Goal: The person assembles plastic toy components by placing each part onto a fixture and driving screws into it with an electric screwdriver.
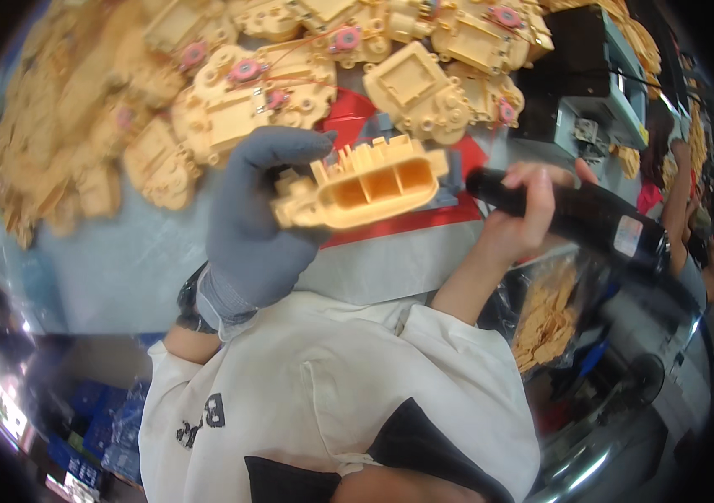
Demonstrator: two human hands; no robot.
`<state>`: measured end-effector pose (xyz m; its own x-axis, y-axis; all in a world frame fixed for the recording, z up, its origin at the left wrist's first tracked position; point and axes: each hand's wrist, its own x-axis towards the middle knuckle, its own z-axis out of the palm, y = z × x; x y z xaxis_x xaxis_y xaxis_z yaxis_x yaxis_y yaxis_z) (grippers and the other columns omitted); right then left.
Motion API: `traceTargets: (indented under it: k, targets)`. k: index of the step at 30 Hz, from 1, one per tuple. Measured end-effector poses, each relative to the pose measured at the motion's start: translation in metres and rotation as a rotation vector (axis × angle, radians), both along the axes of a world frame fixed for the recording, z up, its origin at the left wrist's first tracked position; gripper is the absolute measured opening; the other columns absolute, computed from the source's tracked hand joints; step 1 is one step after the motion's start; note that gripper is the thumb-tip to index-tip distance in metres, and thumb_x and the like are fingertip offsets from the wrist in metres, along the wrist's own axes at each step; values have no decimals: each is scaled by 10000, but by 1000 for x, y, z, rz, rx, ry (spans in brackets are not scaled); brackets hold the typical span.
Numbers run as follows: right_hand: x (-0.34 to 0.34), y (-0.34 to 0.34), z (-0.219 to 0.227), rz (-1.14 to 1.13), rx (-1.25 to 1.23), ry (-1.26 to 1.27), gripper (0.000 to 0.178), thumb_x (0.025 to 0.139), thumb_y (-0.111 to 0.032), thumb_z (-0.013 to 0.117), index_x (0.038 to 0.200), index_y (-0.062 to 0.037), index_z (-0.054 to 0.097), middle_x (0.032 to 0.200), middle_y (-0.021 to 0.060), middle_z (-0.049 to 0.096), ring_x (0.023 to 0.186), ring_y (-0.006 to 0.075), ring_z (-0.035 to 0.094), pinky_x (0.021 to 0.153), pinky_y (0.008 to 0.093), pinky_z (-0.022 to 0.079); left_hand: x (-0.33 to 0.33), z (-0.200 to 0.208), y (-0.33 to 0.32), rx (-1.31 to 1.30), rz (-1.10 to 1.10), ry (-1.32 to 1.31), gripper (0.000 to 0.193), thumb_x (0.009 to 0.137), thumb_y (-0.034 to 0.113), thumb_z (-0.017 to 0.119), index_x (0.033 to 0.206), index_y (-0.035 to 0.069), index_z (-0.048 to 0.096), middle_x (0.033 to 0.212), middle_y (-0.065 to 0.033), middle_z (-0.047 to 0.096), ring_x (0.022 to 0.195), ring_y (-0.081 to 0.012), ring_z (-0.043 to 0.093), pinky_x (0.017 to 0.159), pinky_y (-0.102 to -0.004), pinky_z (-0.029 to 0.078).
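My left hand [260, 210], in a grey glove, grips a yellow moulded plastic housing [382, 189] by its left end. The housing is tilted so that its hollow, divided side shows. Bare-skinned, my right hand [533, 201] wraps round a black electric screwdriver [600, 218] with a pale sticker on its body. The tool's narrow end points left, toward the housing, with a gap between them. Under the housing lies a red sheet or board [424, 215] with a grey fixture [449, 180] on it, partly hidden.
Several yellow housings with pink round parts and thin red wires [256, 92] lie heaped at the far side. A larger blurred pile of yellow parts [80, 109] covers the left. A grey and black machine [600, 92] stands far right. Another person's arm [678, 193] shows beyond it.
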<state>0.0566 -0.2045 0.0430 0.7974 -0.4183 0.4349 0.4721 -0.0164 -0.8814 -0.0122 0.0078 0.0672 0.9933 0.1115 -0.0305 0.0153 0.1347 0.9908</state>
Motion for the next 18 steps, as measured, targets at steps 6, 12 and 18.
traceTargets:
  k: [6,12,18]
  targets:
    - [-36,-7,37,131,134,-276,412,781,-92,583,1151,7,431,689,48,501,556,157,516,632,287,432,-5,5,0,-109,-81,190,625,606,-77,610,1191,6,408,1164,-99,471,1044,-152,471,920,-297,396]
    - [-57,14,92,505,342,-512,389,759,-148,679,1076,-47,478,647,-26,533,531,92,556,573,226,457,-11,20,-26,-459,-253,351,730,681,-5,641,1325,-2,296,1253,-143,444,1152,-199,457,952,-306,385]
    - [-68,11,98,474,237,-483,363,751,-139,678,1043,-55,479,648,-34,539,526,89,559,562,216,453,-23,13,-44,-445,-365,246,710,689,-37,636,1311,0,295,1215,-150,471,1088,-177,496,886,-309,432]
